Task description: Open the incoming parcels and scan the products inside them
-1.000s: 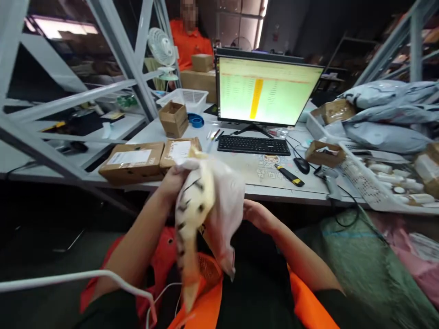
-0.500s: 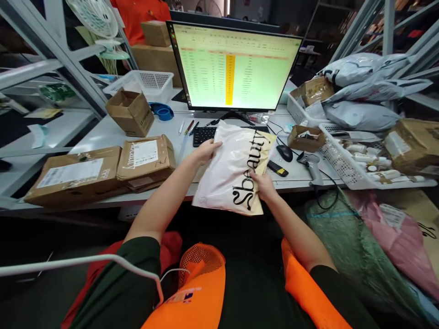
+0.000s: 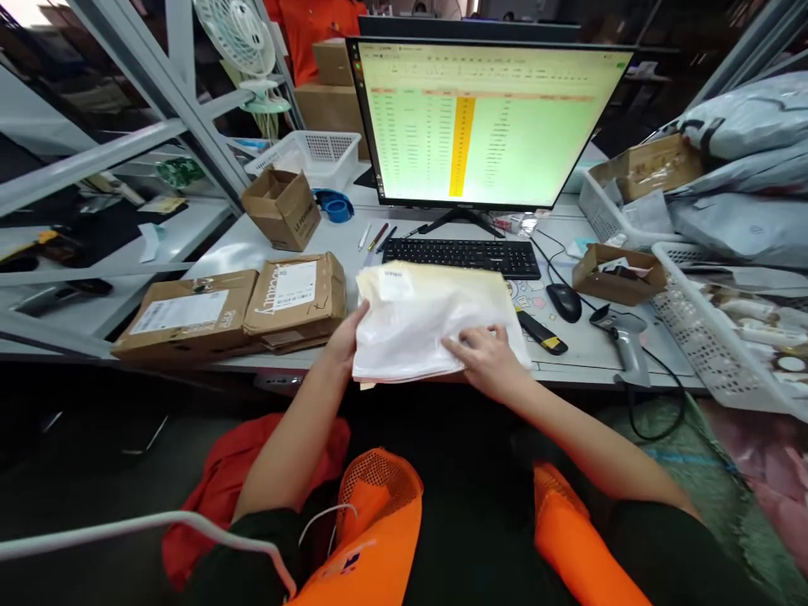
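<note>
A pale pink and cream plastic mailer bag (image 3: 429, 316) lies flat on the desk (image 3: 252, 244) in front of the black keyboard (image 3: 460, 257), plain side up. My left hand (image 3: 348, 335) grips its left edge with curled fingers. My right hand (image 3: 489, 362) rests on top of its lower right part, fingers spread and pressing down.
Two taped cardboard parcels (image 3: 183, 316) (image 3: 296, 295) lie left of the bag. A monitor (image 3: 486, 118) stands behind the keyboard. A mouse (image 3: 564, 301), a yellow-black utility knife (image 3: 540, 332) and a barcode scanner (image 3: 622, 341) lie to the right, beside white baskets (image 3: 707, 337). A person in orange stands behind.
The bag was held up in the air, then turned with its printed side showing; now it lies on the desk plain side up, with my right hand flat on top.
</note>
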### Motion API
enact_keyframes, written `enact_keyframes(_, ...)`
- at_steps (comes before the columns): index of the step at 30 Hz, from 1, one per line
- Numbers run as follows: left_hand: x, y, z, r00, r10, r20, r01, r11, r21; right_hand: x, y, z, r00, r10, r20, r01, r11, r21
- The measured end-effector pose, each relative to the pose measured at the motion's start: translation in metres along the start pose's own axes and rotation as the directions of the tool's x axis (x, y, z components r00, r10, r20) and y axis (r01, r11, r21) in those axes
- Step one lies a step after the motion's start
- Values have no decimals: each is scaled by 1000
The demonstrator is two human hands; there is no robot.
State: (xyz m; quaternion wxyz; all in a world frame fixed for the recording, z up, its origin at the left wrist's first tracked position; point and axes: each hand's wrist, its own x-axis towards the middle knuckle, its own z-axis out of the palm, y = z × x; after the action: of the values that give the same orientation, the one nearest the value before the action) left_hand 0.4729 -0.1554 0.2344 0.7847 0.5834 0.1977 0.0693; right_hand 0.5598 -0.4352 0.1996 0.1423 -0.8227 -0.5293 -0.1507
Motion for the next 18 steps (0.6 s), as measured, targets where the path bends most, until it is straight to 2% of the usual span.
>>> enact_keyframes(2,7,-28,-18,989,-111,-97,108,993,-37,-10,0,22,996,-28,83,21,996,90)
enact_keyframes(3,10,-40,-25,983,-106,-153,99,994,-55,-16,1,30,996,-32,82,20,991,133)
enact_keyframes(5,16,-58,-36,966,-16,-257,6,999,-39,-27,6,39,1000,15,11,-17,984,177)
enact_keyframes(7,20,-66,-42,944,102,-313,-97,995,31,-40,14,41,994,79,-71,-63,979,195)
enact_keyframes(9,22,-67,-47,917,230,-326,-182,968,172,-56,28,36,982,127,-142,-94,972,217)
enact_keyframes(11,22,-65,-48,872,371,-320,-225,883,412,-79,54,23,946,224,-235,-175,961,212)
enact_keyframes(12,21,-63,-48,850,427,-308,-216,817,535,-93,72,14,900,320,-297,-274,943,188)
enact_keyframes(13,20,-61,-47,834,469,-290,-193,741,643,-107,92,4,822,441,-360,-415,897,153)
enact_keyframes(14,19,-59,-46,827,495,-267,-163,666,728,-123,114,-7,712,572,-407,-582,805,113)
enact_keyframes(15,18,-56,-43,828,505,-242,-135,598,790,-138,137,-17,580,696,-423,-742,666,77)
enact_keyframes(16,17,-54,-40,836,506,-212,-115,540,834,-153,159,-27,446,805,-391,-864,501,47)
enact_keyframes(17,16,-51,-37,846,500,-182,-102,488,867,-165,179,-35,326,894,-308,-937,349,23)
enact_keyframes(18,15,-48,-33,857,491,-157,-90,443,892,-174,197,-40,227,955,-192,-972,234,12)
